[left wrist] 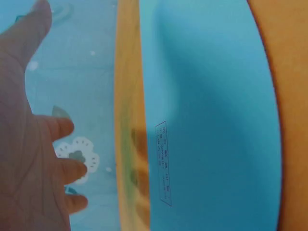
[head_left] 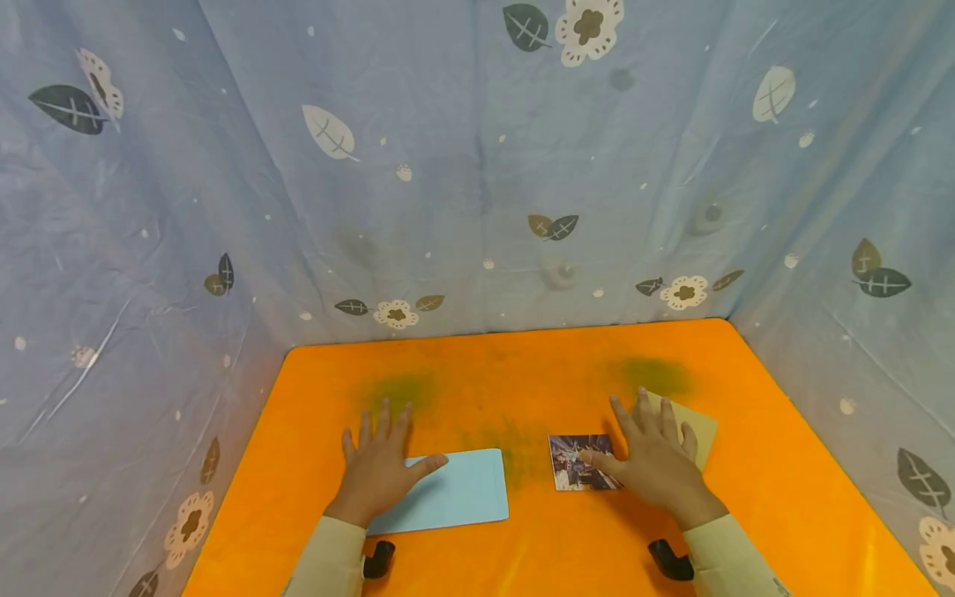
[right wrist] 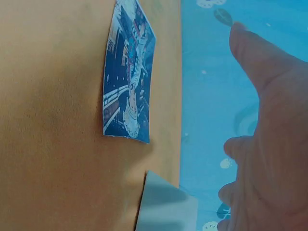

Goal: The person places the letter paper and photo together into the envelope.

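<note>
My left hand (head_left: 379,468) hovers with spread fingers over the left end of a light blue envelope-like rectangle (head_left: 462,489). Small printed text in a box shows on this blue sheet (left wrist: 216,134) in the left wrist view. On the other side, my right hand (head_left: 656,464) is held with fingers apart above a small printed picture card (head_left: 570,464) and a plain tan paper (head_left: 697,427). The picture card (right wrist: 129,77) lies apart from the paper (right wrist: 166,204) in the right wrist view. Neither hand holds anything. Each hand partly hides what lies beneath it.
An orange tabletop (head_left: 485,390) bears all these things and has dull greenish smudges. Pale blue curtains (head_left: 477,166) with leaves and flowers stand around its back and sides. Black curved pieces (head_left: 380,560) sit at both wrists.
</note>
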A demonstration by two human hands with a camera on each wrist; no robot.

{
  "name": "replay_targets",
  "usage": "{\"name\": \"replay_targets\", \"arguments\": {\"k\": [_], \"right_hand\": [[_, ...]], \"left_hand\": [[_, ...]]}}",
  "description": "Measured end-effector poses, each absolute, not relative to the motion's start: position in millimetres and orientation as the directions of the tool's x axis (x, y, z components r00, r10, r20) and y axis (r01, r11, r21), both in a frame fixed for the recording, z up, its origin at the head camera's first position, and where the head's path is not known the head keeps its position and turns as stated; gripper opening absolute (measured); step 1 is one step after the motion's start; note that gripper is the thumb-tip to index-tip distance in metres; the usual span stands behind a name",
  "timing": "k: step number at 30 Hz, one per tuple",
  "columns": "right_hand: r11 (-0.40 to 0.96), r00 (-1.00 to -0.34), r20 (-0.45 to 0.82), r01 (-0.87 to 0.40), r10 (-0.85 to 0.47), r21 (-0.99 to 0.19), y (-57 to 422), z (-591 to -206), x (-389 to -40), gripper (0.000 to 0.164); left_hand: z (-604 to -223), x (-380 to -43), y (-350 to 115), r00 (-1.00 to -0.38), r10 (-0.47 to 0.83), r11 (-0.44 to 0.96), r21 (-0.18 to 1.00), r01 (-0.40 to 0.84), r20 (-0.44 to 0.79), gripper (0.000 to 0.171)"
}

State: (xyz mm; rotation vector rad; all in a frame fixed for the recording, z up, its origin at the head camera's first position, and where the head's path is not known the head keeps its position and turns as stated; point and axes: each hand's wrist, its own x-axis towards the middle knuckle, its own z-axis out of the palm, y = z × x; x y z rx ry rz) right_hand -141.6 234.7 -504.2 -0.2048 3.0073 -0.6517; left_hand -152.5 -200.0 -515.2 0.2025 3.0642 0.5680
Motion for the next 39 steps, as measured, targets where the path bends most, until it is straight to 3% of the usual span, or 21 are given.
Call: {"name": "replay_targets", "arguments": {"k": [9,18,29,39], "right_hand": [[0.862,-0.985,0.003,-0.154,-0.174,-0.482,233.9,-503.5,-143.8,0.117],[0.737,-0.977,0.07,-0.197,-0.2,-0.647,236.7,-506.7,-144.1,0.101],[0.627,-0.984,-0.164,0.089,-0.063,-0.774,232.2,-515.1,-141.8,0.086],[0.646,-0.985,-0.175,0.134,0.001,-0.752,225.3,-525.5,-140.7,0.078]], "left_hand": [[-518.8,-149.8,-195.3,-0.979,0.193,0.897,0.393,0.204,0.067,0.116],[-519.3,-148.9,-192.0,-0.965,0.256,0.825,0.508,0.247,0.054,0.11],[-528.1,-144.6,-187.5,-0.938,0.347,0.763,0.583,0.278,-0.008,0.102],[-540.6,-141.6,-185.6,-0.912,0.409,0.733,0.595,0.329,0.001,0.101]]}}
